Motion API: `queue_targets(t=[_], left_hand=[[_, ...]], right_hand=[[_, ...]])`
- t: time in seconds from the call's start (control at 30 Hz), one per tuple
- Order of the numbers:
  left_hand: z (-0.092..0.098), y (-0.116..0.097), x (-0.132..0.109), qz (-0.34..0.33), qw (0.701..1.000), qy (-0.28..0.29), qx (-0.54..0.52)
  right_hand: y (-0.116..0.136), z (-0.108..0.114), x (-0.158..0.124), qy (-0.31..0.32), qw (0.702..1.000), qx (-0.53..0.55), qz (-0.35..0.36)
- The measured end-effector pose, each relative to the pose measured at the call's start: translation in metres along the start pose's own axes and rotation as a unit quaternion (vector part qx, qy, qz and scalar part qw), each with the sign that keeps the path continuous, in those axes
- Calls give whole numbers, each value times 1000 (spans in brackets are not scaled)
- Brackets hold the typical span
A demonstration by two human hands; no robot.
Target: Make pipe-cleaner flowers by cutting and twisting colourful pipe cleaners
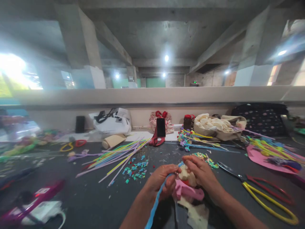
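Note:
My left hand [164,178] is closed around a blue pipe cleaner [156,203], whose long end hangs down toward the front edge of the view. Close beside it, my right hand [201,171] has its fingers pinched at the upper end of the same strand; what lies inside the fingertips is mostly hidden. Just below and between the hands stands a pink plastic piece [188,191] with crumpled cream material [187,174] and something red at its top. More cream cloth or paper [196,214] hangs beneath it.
Large scissors [243,179] with red and yellow handles lie at right. Pastel stems [119,156] and cut blue-green bits [137,168] lie left of centre. A phone [161,127] leans at the back, near finished-looking bundles [188,140]. A magenta tool [35,200] lies front left.

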State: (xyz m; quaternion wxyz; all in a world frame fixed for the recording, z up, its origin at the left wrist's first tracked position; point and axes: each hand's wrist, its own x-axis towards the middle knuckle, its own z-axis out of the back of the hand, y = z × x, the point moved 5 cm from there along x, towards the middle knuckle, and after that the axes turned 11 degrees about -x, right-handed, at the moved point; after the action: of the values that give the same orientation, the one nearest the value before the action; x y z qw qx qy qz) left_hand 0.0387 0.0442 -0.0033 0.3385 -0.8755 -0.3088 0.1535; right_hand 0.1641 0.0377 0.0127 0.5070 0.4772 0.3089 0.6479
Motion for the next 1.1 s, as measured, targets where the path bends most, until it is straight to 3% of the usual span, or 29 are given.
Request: queue_targets(t=[0.07, 0.13, 0.2, 0.23, 0.37, 0.5, 0.6, 0.73, 0.87, 0.97, 1.1], left_hand=[[1, 1, 0, -1, 1000, -6, -12], [1, 2, 0, -4, 1000, -19, -23], [0, 2, -1, -6, 999, -35, -34], [0, 1, -1, -6, 998, -44, -39], [-1, -1, -3, 1, 996, -76, -52], [-3, -4, -4, -23, 995, -94, -38], [-3, -7, -3, -53, 993, -104, -11], [-5, -22, -8, -153, 979, -128, 31], [-6, -39, -21, -265, 945, -179, 77], [0, -49, -28, -308, 921, -227, 73], [9, -55, -29, -324, 910, -251, 65]], right_hand=[[20, 6, -2, -16, 983, -123, 137], [36, 2, -6, -1, 923, -269, 274], [43, -3, -7, 15, 869, -359, 341], [44, -2, -5, 18, 865, -367, 342], [46, 13, 7, -10, 873, -372, 315], [43, 35, 17, -48, 905, -334, 260], [32, 38, 20, -45, 931, -300, 204], [15, 24, 20, 2, 963, -241, 123], [-1, 8, 20, 84, 984, -151, 42], [-12, 3, 19, 123, 988, -91, -5], [-28, -6, 12, 157, 986, -18, -48]])
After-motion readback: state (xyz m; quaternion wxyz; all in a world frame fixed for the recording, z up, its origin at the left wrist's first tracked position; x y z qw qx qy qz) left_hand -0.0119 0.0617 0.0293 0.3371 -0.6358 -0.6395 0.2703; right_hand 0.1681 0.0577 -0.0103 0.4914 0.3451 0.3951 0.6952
